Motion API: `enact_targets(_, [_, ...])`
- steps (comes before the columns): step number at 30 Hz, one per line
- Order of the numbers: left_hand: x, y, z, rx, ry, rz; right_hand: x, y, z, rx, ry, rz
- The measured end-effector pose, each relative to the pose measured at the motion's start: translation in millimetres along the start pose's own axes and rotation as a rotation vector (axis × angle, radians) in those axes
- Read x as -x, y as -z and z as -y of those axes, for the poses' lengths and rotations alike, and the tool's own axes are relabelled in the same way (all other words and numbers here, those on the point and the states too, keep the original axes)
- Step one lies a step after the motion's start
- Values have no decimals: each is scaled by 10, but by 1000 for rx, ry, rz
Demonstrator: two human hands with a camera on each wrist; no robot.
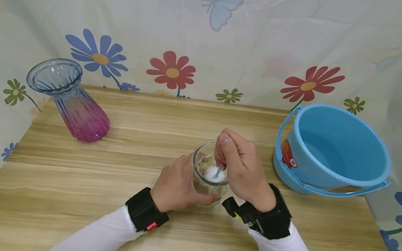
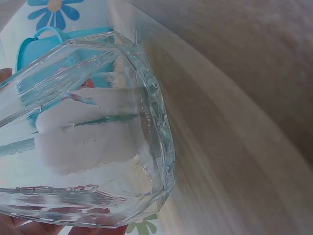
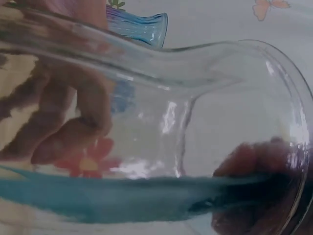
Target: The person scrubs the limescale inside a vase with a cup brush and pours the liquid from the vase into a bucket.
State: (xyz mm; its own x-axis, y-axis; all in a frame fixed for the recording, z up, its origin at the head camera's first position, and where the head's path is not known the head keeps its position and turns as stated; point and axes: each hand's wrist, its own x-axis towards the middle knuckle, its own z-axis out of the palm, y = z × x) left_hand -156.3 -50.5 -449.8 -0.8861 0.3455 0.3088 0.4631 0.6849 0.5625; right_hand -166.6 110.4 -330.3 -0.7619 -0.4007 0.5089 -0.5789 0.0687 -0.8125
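Observation:
A clear glass vase (image 1: 209,190) with faceted sides stands at the middle of the table, its mouth tilted toward the head camera. My left hand (image 1: 176,185) grips its side, the thumb across the front. Inside the glass is a sponge brush with a white head (image 2: 90,142) and a blue handle (image 3: 112,198). My right hand (image 1: 243,167), at the glass mouth, holds the upper end of that handle with curled fingers. In the left wrist view, the white head sits low in the glass, near the base.
A blue-to-pink glass vase (image 1: 83,114) stands at the back left. At the back right is a blue plastic bucket (image 1: 316,155) with its handle hanging down in front. The wooden table (image 1: 150,115) meets a flower-printed cloth (image 1: 258,45) at the back and sides.

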Motion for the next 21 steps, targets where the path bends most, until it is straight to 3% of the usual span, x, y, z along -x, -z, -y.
enact_targets(11, [4,-8,0,7,1,-14,8,24,40,-114,-22,14])
enact_targets(21, [11,-1,-10,-26,14,-19,7,38,115,-248,76,-61])
